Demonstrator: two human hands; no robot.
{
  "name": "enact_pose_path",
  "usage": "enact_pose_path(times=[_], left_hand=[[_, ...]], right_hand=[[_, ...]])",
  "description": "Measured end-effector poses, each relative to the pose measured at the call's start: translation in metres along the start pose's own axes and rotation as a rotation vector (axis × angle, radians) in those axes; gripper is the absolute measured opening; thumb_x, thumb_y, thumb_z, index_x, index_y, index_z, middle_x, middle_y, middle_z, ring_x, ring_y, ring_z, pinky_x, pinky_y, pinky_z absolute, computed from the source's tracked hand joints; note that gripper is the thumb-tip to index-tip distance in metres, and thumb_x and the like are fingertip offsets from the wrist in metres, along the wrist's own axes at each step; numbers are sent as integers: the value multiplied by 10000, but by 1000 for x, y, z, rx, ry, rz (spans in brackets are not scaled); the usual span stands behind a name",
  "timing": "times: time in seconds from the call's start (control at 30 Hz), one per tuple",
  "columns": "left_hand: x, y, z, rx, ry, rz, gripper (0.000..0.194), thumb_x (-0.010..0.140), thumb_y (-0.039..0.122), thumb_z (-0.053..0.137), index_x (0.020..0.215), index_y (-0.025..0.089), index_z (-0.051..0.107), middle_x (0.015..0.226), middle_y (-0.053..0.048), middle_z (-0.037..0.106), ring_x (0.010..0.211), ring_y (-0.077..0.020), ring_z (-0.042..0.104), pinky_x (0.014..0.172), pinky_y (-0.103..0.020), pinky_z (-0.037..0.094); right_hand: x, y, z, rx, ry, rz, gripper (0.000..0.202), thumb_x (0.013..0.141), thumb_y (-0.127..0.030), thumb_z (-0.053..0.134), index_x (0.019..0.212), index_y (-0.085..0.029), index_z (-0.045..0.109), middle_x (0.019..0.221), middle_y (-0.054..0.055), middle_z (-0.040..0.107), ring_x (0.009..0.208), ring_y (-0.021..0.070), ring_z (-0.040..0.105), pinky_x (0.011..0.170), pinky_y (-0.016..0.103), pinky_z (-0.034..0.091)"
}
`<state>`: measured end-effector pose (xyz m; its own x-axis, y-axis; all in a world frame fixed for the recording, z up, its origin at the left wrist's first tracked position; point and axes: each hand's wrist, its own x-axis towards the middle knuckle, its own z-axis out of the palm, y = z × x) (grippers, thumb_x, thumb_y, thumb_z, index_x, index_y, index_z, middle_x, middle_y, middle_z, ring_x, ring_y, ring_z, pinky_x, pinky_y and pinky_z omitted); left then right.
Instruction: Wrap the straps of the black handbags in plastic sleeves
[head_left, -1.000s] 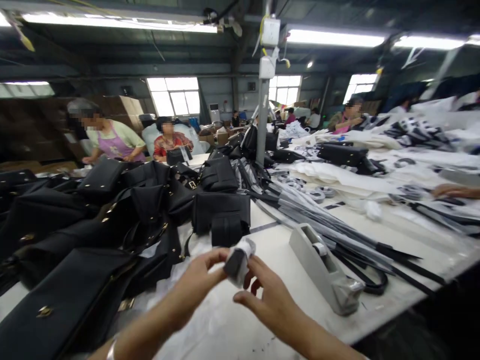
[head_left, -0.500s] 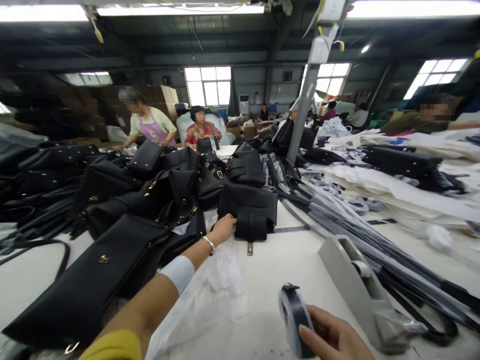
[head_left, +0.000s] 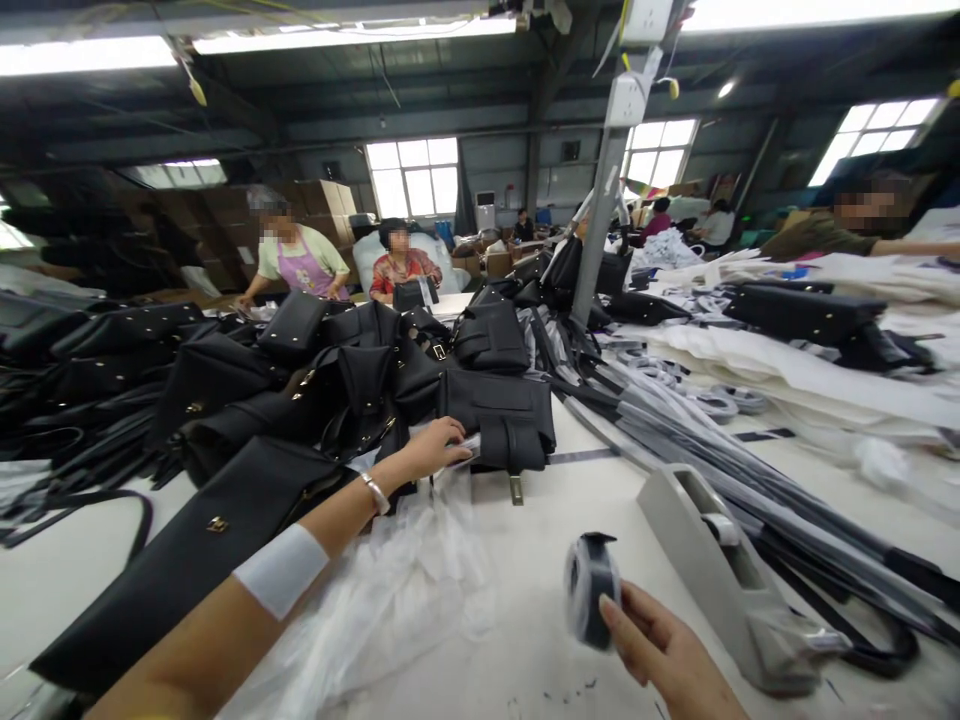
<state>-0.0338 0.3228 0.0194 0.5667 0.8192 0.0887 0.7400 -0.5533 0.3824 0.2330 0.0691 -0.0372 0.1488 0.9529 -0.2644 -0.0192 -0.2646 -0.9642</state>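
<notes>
My left hand is at the left edge of a black bag with a small folded black piece on its front and a metal clasp hanging below. Its fingers are pressed together on thin clear plastic, which trails down over the white table. Near the bottom of the view, my right hand pinches a rolled black strap with whitish wrapping between thumb and fingers. The roll is held on edge, left of the grey tape dispenser.
Black bags pile up at the left and centre. Long wrapped straps run diagonally on the right beside a metal post. Beyond the table are several people, among them one in a purple apron. White sheets lie far right.
My left hand has shifted left from the folded black piece and now holds clear plastic. The right hand has raised the roll slightly and turned it. The hanging clasp has moved a little to the right.
</notes>
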Motion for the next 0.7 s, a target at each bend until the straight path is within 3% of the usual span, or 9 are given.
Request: enact_pose_path(times=[0.1, 0.17, 0.27, 0.37, 0.43, 0.53, 0.63, 0.7], left_hand=[[-30, 30, -5, -116, 34, 2, 208, 904, 331, 630, 833, 157, 720, 1166, -88, 675, 1005, -196, 670, 856, -263, 546], [-52, 59, 1, -207, 62, 39, 207, 919, 334, 606, 884, 169, 726, 1161, -82, 681, 995, -188, 677, 843, -251, 551], [-82, 104, 25, -412, 172, 113, 133, 887, 319, 665, 902, 197, 716, 1163, -89, 682, 1071, -230, 654, 910, -315, 549], [-103, 134, 57, -336, 252, 281, 125, 882, 287, 671, 984, 224, 707, 1148, -107, 702, 1089, -274, 659, 937, -390, 558], [-111, 141, 73, -273, 285, 396, 205, 896, 264, 639, 1092, 242, 693, 1155, -119, 711, 1081, -291, 672, 936, -415, 570], [-119, 137, 84, -288, 265, 510, 314, 913, 248, 603, 1220, 298, 648, 1205, -105, 706, 1075, -269, 689, 915, -363, 592], [-130, 126, 79, -395, 233, 442, 327, 922, 243, 606, 1224, 364, 638, 1245, -58, 695, 1099, -232, 685, 920, -302, 587], [-140, 120, 71, -478, 259, 312, 255, 934, 257, 596, 1147, 373, 674, 1208, -35, 711, 1084, -221, 692, 925, -295, 582]], right_hand=[[7, -9, 11, 120, 10, 21, 580, 744, -665, 731, 1103, -211, 713, 730, 7, 585, 651, 168, 493, 578, 250, 406], [9, -18, 21, 193, -32, 57, 570, 761, -657, 727, 1138, -231, 698, 876, 30, 639, 829, 200, 558, 700, 264, 448], [8, -31, 38, 339, -176, 93, 535, 837, -680, 640, 1165, -260, 691, 1128, 51, 658, 1040, 215, 557, 841, 286, 445], [5, -37, 45, 515, -281, 101, 487, 888, -647, 603, 1190, -273, 683, 1191, 46, 661, 1093, 205, 564, 909, 300, 432], [1, -36, 42, 523, -287, 89, 423, 877, -577, 666, 1158, -261, 695, 1142, 41, 682, 1078, 200, 583, 899, 292, 434], [-1, -30, 24, 333, -242, 135, 358, 834, -512, 732, 1056, -231, 723, 1000, 31, 712, 953, 183, 628, 775, 256, 450], [19, -43, -8, 127, -87, 135, 323, 783, -493, 728, 833, -174, 728, 775, 50, 696, 680, 176, 636, 574, 249, 456], [44, -77, -37, 22, 83, 8, 330, 704, -458, 773, 648, -155, 655, 601, 48, 623, 471, 163, 552, 422, 245, 403]])
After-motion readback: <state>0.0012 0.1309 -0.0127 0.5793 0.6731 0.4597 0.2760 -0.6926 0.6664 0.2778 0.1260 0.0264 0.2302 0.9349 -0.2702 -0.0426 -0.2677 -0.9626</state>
